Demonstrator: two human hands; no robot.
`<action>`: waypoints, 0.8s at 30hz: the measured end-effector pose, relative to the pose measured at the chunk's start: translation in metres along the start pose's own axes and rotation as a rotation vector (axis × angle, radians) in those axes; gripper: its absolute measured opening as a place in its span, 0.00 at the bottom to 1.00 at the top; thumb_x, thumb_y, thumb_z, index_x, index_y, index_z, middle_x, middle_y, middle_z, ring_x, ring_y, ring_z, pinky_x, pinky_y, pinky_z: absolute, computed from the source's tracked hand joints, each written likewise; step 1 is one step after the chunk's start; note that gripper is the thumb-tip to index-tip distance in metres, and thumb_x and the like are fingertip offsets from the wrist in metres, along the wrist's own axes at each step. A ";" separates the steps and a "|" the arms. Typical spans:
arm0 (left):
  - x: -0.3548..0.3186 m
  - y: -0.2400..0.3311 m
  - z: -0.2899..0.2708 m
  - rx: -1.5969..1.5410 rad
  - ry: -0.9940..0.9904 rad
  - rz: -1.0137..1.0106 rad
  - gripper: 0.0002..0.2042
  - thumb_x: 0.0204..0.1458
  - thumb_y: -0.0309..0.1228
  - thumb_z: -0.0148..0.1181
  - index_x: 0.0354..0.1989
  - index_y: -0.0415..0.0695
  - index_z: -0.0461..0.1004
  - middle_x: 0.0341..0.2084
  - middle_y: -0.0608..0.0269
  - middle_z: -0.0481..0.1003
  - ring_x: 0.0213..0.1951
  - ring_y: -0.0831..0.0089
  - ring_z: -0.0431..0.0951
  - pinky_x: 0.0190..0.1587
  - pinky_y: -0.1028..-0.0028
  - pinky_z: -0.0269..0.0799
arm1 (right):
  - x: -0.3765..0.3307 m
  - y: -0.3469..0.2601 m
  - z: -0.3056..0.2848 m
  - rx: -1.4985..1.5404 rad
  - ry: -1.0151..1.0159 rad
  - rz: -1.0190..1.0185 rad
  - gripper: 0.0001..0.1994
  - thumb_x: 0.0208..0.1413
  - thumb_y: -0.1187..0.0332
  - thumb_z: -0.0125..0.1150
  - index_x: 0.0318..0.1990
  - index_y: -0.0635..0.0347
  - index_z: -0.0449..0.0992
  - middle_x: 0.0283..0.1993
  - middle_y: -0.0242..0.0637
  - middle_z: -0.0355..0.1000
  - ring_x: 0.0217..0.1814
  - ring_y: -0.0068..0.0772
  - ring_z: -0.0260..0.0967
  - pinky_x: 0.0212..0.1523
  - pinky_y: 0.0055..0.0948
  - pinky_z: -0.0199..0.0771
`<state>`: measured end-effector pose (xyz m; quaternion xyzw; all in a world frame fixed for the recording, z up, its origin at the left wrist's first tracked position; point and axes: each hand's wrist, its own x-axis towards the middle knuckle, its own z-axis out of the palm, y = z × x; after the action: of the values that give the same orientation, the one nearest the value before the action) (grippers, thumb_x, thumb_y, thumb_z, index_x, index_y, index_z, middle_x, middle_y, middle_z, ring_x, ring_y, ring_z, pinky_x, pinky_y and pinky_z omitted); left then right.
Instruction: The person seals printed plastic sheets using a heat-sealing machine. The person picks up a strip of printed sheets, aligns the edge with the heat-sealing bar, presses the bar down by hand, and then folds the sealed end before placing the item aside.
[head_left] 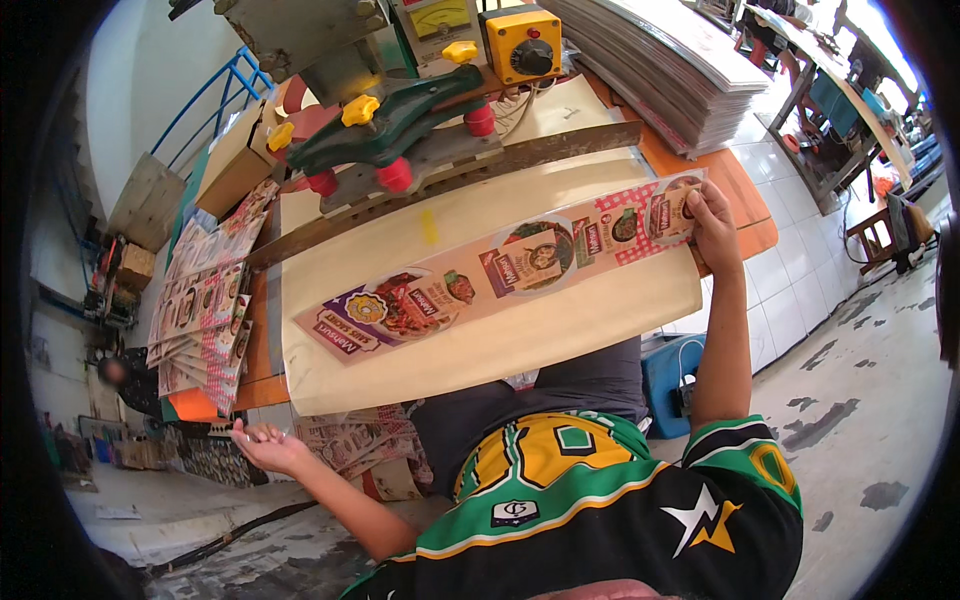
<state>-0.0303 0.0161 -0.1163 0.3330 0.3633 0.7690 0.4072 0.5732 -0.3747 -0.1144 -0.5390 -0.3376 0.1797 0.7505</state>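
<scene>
A long printed strip [480,285] with pictures of food dishes lies slantwise over a cream sheet [440,365] on the work table. Its right end is pinched between the thumb and fingers of my right hand [712,225]. Beyond the strip stands a press with a long metal bar [450,185], a dark green clamp arm [390,125] and yellow knobs. My left hand [268,447] is off the table's near left edge, palm up with fingers curled in. Whether anything small sits in those fingers is hard to make out. Just above it rests a pile of similar printed strips [205,310].
A yellow control box [522,46] with a black dial stands at the back. Right of it rises a tall stack of flat sheets [650,70]. A cardboard box [235,155] is at the back left. More printed strips [350,440] lie below the table, and a blue container [672,385] stands beside my leg.
</scene>
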 end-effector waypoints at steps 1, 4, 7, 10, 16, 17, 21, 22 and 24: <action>0.000 -0.002 -0.011 0.102 0.039 0.071 0.16 0.71 0.41 0.50 0.48 0.38 0.73 0.18 0.77 0.54 0.17 0.85 0.52 0.19 0.80 0.45 | 0.000 0.000 0.001 -0.002 -0.007 0.003 0.14 0.72 0.62 0.55 0.53 0.66 0.73 0.48 0.36 0.78 0.48 0.22 0.76 0.51 0.26 0.78; -0.004 -0.032 -0.049 0.465 0.148 0.170 0.18 0.72 0.41 0.47 0.45 0.38 0.75 0.19 0.77 0.53 0.18 0.86 0.50 0.20 0.79 0.44 | -0.001 0.001 -0.004 -0.014 0.006 0.015 0.15 0.72 0.62 0.55 0.55 0.66 0.73 0.48 0.36 0.78 0.48 0.22 0.77 0.52 0.27 0.78; 0.001 -0.095 -0.132 0.805 0.145 0.432 0.20 0.72 0.40 0.44 0.39 0.35 0.76 0.22 0.69 0.66 0.23 0.76 0.63 0.27 0.73 0.62 | -0.001 -0.003 0.005 0.026 -0.009 0.008 0.15 0.71 0.64 0.55 0.55 0.68 0.74 0.48 0.36 0.78 0.48 0.21 0.76 0.49 0.25 0.78; -0.033 -0.152 -0.190 0.889 0.100 0.122 0.17 0.69 0.34 0.45 0.38 0.33 0.77 0.25 0.62 0.72 0.28 0.68 0.68 0.33 0.65 0.67 | -0.002 0.001 0.002 0.052 0.016 -0.005 0.15 0.71 0.65 0.55 0.56 0.68 0.74 0.48 0.36 0.79 0.47 0.21 0.77 0.49 0.26 0.79; -0.131 -0.215 -0.223 1.166 -0.392 -0.562 0.11 0.64 0.26 0.51 0.44 0.32 0.78 0.29 0.61 0.77 0.29 0.70 0.74 0.32 0.70 0.70 | -0.003 0.002 -0.008 0.022 -0.013 0.001 0.15 0.71 0.65 0.55 0.56 0.67 0.74 0.47 0.36 0.79 0.46 0.21 0.77 0.48 0.24 0.79; -0.141 -0.219 -0.212 1.028 -0.438 -0.810 0.12 0.63 0.25 0.52 0.48 0.32 0.77 0.29 0.62 0.77 0.29 0.71 0.75 0.32 0.70 0.70 | -0.007 -0.003 -0.012 0.018 0.000 -0.001 0.15 0.71 0.64 0.55 0.56 0.67 0.74 0.47 0.36 0.79 0.46 0.20 0.77 0.48 0.24 0.79; -0.147 -0.250 -0.275 0.896 -0.590 -0.645 0.20 0.59 0.19 0.55 0.61 0.35 0.72 0.31 0.62 0.77 0.29 0.75 0.74 0.29 0.73 0.69 | 0.002 -0.004 0.010 0.059 -0.042 0.038 0.14 0.71 0.64 0.56 0.54 0.66 0.74 0.46 0.34 0.78 0.46 0.19 0.76 0.48 0.24 0.78; -0.148 -0.255 -0.262 0.782 -0.579 -0.699 0.22 0.58 0.19 0.55 0.63 0.36 0.70 0.31 0.62 0.77 0.29 0.76 0.74 0.29 0.73 0.68 | -0.002 -0.009 0.008 0.041 -0.024 0.040 0.14 0.71 0.63 0.56 0.53 0.66 0.74 0.46 0.34 0.78 0.46 0.19 0.76 0.48 0.24 0.78; -0.139 -0.260 -0.254 0.778 -0.527 -0.762 0.25 0.58 0.18 0.56 0.66 0.37 0.67 0.32 0.63 0.78 0.31 0.77 0.74 0.30 0.74 0.69 | -0.004 -0.007 0.002 0.035 -0.003 0.027 0.14 0.71 0.63 0.56 0.53 0.66 0.74 0.46 0.35 0.79 0.45 0.19 0.77 0.47 0.23 0.79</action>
<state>-0.0736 -0.0723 -0.4931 0.4831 0.5984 0.2716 0.5786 0.5681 -0.3780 -0.1083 -0.5299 -0.3281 0.1965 0.7569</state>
